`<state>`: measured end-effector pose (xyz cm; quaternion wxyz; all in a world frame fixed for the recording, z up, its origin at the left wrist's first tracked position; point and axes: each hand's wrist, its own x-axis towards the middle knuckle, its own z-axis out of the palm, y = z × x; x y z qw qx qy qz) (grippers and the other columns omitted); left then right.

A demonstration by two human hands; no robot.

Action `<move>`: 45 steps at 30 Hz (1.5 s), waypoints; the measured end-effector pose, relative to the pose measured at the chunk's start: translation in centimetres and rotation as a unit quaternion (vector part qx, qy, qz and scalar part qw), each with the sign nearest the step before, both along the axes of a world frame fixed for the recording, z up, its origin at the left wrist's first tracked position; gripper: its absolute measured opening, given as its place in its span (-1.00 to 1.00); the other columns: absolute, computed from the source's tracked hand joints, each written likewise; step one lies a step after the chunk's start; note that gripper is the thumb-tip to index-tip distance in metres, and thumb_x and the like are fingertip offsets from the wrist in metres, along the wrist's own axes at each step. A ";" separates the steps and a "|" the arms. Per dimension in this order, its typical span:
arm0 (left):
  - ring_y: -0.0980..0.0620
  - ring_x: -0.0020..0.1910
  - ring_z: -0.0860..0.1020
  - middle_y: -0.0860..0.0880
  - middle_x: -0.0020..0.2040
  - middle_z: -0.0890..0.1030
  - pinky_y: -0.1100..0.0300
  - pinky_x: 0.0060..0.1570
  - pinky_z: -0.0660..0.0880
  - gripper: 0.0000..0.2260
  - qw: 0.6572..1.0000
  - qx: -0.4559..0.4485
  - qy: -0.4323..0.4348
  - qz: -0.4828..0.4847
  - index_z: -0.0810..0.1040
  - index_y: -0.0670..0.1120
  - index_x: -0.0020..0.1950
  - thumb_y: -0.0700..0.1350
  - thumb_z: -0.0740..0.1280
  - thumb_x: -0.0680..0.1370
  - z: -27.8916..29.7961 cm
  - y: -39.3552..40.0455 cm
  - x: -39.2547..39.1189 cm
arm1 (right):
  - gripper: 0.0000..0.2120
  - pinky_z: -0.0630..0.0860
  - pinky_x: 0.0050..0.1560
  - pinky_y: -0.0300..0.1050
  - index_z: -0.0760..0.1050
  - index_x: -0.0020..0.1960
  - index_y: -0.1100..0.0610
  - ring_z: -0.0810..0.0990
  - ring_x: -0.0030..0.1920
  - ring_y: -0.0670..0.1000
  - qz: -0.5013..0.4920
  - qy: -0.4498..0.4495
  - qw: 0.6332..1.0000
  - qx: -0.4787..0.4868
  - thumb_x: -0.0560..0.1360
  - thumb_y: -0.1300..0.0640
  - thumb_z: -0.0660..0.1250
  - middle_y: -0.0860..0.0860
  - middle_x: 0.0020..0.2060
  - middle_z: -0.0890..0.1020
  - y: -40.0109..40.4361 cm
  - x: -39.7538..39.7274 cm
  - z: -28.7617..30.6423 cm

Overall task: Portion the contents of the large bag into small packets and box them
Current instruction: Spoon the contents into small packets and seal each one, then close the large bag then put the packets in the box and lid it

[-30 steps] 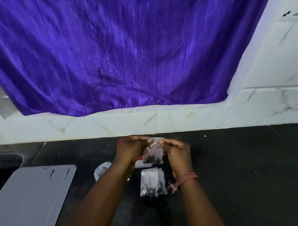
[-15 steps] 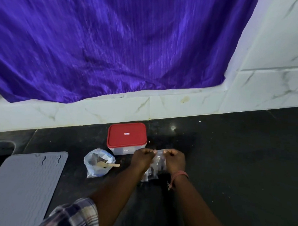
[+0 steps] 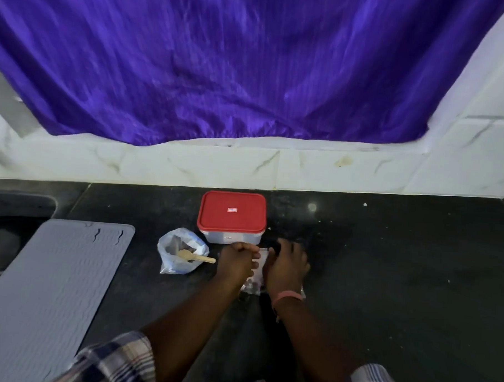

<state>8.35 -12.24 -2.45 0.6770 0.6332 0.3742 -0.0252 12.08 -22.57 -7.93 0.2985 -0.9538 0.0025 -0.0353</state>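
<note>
Two hands are seen at lower centre: a small packet (image 3: 255,280) is pinched by the curled fingers of the left hand (image 3: 236,262), while the right hand (image 3: 285,267) lies beside it, its fingers' state unclear. Above them, the red-lidded box (image 3: 231,216) is shut; the large bag (image 3: 181,255) with a wooden spoon (image 3: 196,257) sits left of centre.

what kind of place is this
Most likely a home kitchen counter: a dark stone worktop against a white marble-look tiled wall, what looks like a sink at the left edge, and a grey ribbed mat beside it.
</note>
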 end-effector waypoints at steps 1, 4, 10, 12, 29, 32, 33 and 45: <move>-0.06 -0.25 0.61 -0.13 -0.21 0.69 0.14 -0.25 0.53 -0.79 0.998 0.052 -0.022 0.018 0.65 -0.12 -0.19 -0.30 0.29 0.57 0.5 0.8 -0.4 | -0.70 0.44 0.14 0.15 0.58 0.16 0.09 0.54 0.12 0.23 0.035 -0.041 0.999 0.005 0.49 0.03 0.25 0.15 0.12 0.59 1.1 -0.4 0.1; -0.10 -0.11 0.64 -0.10 -0.15 0.68 0.07 0.00 0.56 -0.86 0.984 0.157 -0.029 0.079 0.63 -0.10 -0.13 -0.20 0.29 0.56 1.7 3.9 -2.2 | -0.87 0.48 0.00 0.06 0.56 -0.01 0.08 0.56 -0.04 0.15 0.172 -0.054 0.983 0.045 0.51 0.06 0.29 0.09 -0.05 0.61 4.8 -1.8 0.6; -0.20 0.21 0.55 -0.20 0.23 0.57 -0.06 0.24 0.51 -0.76 0.938 0.196 0.066 0.279 0.51 -0.09 0.22 -0.15 0.35 0.56 0.6 9.8 -5.4 | -0.74 0.52 0.05 0.05 0.55 0.04 0.07 0.60 0.05 0.18 0.210 0.092 0.973 0.016 0.50 -0.10 0.30 0.09 0.01 0.65 11.0 -3.7 0.0; -0.22 0.29 0.48 -0.22 0.35 0.47 -0.14 0.30 0.47 -0.54 0.931 0.177 0.161 0.277 0.43 -0.05 0.34 -0.04 0.47 0.49 0.4 11.0 -6.1 | -0.82 0.55 0.06 0.02 0.56 0.02 0.06 0.62 0.04 0.14 0.188 0.111 0.975 0.051 0.49 -0.01 0.31 0.07 -0.02 0.66 11.5 -3.9 -0.2; -0.21 -0.04 0.65 -0.19 0.09 0.60 -0.20 -0.03 0.66 -0.28 0.958 -0.052 0.088 0.267 0.48 -0.09 0.24 0.13 0.59 0.17 -7.1 15.9 -6.9 | -0.88 0.56 0.03 -0.08 0.64 -0.13 0.07 0.63 -0.13 0.00 -0.142 0.025 0.901 0.409 0.51 0.25 0.38 0.01 -0.17 0.68 9.3 -1.1 6.5; -0.33 0.03 0.65 -0.25 0.11 0.61 -0.23 0.02 0.63 -0.44 0.962 -0.038 0.098 0.253 0.45 -0.08 0.27 -0.02 0.57 0.35 -5.5 15.4 -6.9 | -0.90 0.51 -0.02 -0.13 0.66 -0.08 0.14 0.61 -0.14 0.04 -0.165 0.059 0.906 0.385 0.52 0.26 0.36 0.06 -0.16 0.68 9.7 0.0 6.2; -0.34 0.05 0.65 -0.26 0.10 0.62 -0.23 0.05 0.63 -0.48 0.962 -0.036 0.099 0.253 0.46 -0.07 0.27 -0.04 0.54 0.38 -5.0 15.3 -6.9 | -0.89 0.50 -0.03 -0.13 0.67 -0.05 0.16 0.62 -0.13 0.06 -0.165 0.069 0.912 0.370 0.53 0.25 0.36 0.08 -0.14 0.69 9.8 0.1 5.9; -0.12 -0.35 0.48 -0.33 -0.12 0.57 0.11 -0.32 0.43 -0.97 0.983 -0.066 0.065 0.161 0.53 -0.22 -0.05 -0.27 0.30 0.56 1.1 16.7 -8.5 | -0.84 0.50 -0.03 0.07 0.47 -0.06 0.09 0.52 -0.05 0.12 0.061 -0.131 0.980 0.135 0.48 0.05 0.41 0.05 -0.07 0.53 10.8 -4.3 2.6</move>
